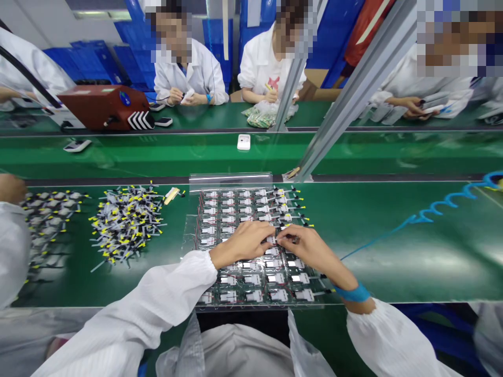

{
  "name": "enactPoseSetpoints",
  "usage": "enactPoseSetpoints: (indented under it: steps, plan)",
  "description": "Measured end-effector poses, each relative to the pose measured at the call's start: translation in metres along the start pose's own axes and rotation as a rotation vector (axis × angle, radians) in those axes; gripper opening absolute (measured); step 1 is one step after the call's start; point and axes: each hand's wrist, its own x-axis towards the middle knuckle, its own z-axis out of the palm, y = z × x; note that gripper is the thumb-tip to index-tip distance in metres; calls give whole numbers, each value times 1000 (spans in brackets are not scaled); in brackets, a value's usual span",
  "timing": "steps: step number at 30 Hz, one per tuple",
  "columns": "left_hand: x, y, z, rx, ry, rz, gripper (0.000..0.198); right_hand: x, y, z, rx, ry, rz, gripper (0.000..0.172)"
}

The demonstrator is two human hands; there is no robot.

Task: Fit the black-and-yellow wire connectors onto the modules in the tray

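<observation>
A clear plastic tray lies on the green bench, holding rows of small white parts with thin red and black wires. My left hand reaches over the middle of the tray, fingers bent together at a small white part. Close against it on the right, my right hand is closed in a pinch at the same spot; a blue band circles that wrist. What the fingertips hold is too small to tell. Left of the tray sits a pile of small black parts with yellow tips and pale strips.
More parts lie by a neighbour's sleeve at far left. A metal post rises behind the tray. A coiled blue cord crosses the right side. Several people in white coats sit beyond the green belt, which carries a white device.
</observation>
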Motion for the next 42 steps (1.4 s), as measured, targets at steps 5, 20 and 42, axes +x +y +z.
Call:
enactPoseSetpoints:
  steps: [5, 20, 42]
  plan:
    - [-1, 0, -1, -1, 5, 1, 12, 1, -6, 0, -46, 5, 12, 19]
    - [0, -2, 0, -23, 14, 18, 10, 1, -10, 1, -73, -1, 38, 20]
    - [-105, -101, -80, 266, 254, -857, 39, -40, 16, -38, -224, 128, 315, 49]
